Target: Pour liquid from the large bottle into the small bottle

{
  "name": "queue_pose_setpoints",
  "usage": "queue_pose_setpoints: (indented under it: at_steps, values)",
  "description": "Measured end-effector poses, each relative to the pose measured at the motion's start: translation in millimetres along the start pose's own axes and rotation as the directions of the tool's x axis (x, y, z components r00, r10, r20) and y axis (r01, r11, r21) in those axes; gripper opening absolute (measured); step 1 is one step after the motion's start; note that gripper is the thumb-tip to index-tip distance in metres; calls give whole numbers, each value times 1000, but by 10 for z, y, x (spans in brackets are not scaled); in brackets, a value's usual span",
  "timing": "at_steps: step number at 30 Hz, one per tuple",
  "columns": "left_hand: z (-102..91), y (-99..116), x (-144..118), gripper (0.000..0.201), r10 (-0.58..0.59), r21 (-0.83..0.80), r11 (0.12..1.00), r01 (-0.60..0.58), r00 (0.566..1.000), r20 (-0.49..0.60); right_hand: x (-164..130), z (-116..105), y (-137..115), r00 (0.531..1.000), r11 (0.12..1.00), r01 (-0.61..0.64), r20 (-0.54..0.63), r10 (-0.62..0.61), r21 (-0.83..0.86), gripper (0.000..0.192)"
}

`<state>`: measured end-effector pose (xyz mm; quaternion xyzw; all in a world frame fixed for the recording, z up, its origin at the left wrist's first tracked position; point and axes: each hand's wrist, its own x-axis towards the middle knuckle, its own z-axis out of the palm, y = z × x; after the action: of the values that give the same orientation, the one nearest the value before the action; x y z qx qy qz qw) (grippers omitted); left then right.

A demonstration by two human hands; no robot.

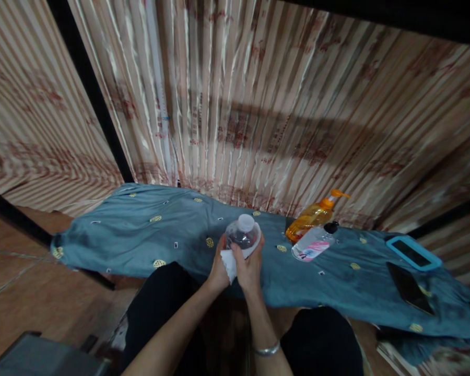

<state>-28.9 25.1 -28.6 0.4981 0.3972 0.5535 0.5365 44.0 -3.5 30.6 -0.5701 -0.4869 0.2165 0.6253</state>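
I see both hands clamped, left hand (218,269) and right hand (249,266), on the clear bottle (243,235) and white cloth (230,262); a damp grip could let it slip toward the two bottles lying at three o'clock (312,232).

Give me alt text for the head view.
Both hands, left hand and right hand, hold a clear bottle and a white cloth over a blue-covered table. An orange pump bottle lies to the right.
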Motion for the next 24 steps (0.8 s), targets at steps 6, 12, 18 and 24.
queue_pose_setpoints:
  at_steps: [6, 12, 18, 24]
  values:
    - [-16, -86, -33, 64, 149, 199, 968, -154, 988, 39, 217, -100, -394, 989, 983, 137, -40, -143, -126, 94]
    - [-128, -209, -167, 76, 300, 439, 827, -351, 936, 182, 384, -96, -582, 989, 965, 148, 4, -150, -215, 78]
    - [-217, -161, -167, 57, 315, 394, 818, -418, 900, 302, 206, -47, -227, 985, 970, 135, -78, -153, -201, 71]
    - [-138, 65, -121, 74, 292, 353, 857, -375, 918, 267, -42, -5, 272, 1000, 1000, -7, -16, 7, -9, 84]
